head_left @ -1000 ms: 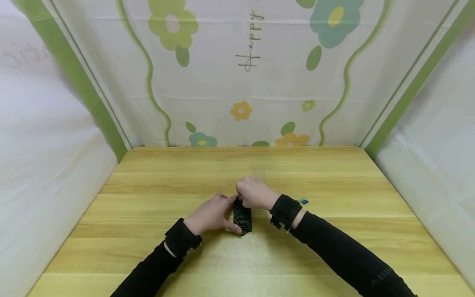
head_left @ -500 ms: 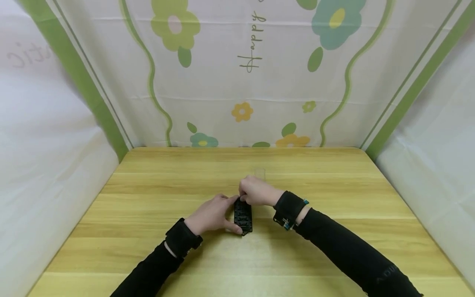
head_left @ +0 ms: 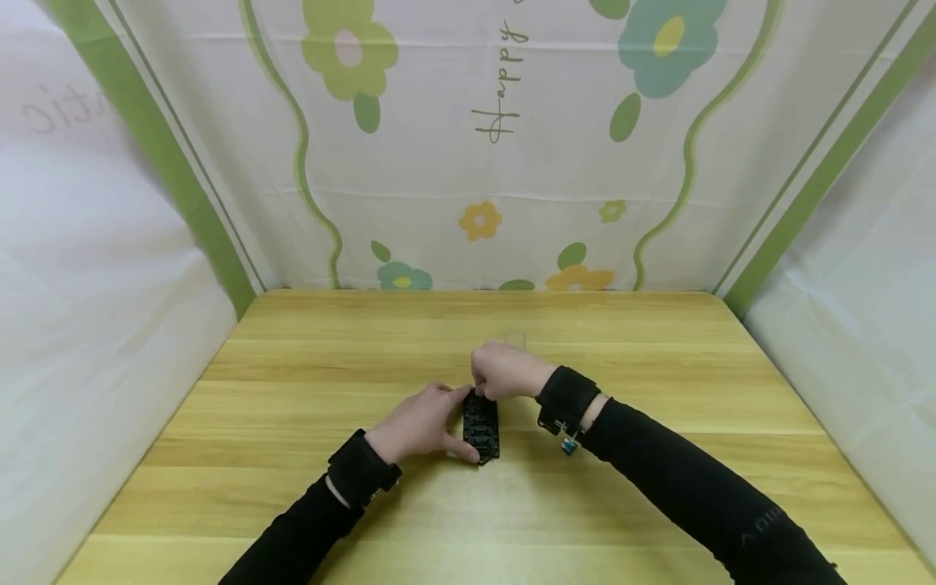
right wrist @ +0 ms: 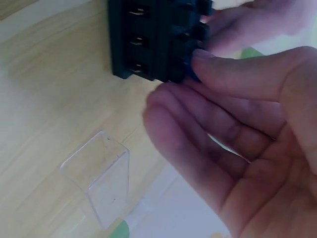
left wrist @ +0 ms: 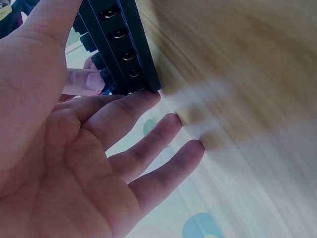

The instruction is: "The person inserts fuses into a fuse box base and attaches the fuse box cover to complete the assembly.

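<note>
A long black terminal block (head_left: 481, 426) with a row of screw terminals stands on the table. My left hand (head_left: 420, 424) holds it by its ends, thumb at the near end and index finger at the far end. In the left wrist view the index fingertip touches the block's lower corner, and the other fingers (left wrist: 148, 148) are spread beside it. My right hand (head_left: 508, 371) pinches a small blue piece (right wrist: 190, 69) at the block's far end, between thumb and curled fingers. Most of that piece is hidden, and I cannot tell its kind.
A clear plastic cover (right wrist: 106, 173) sits on the wooden table (head_left: 658, 349) just beyond my right hand. A white flowered cloth (head_left: 417, 162) hangs behind the table, with white cloth on both sides. Black bands (head_left: 566, 398) circle both wrists.
My right wrist has turned: a small blue part on its band went from the upper to the lower side. The right fingers stay at the block's far end; the left hand keeps its hold.
</note>
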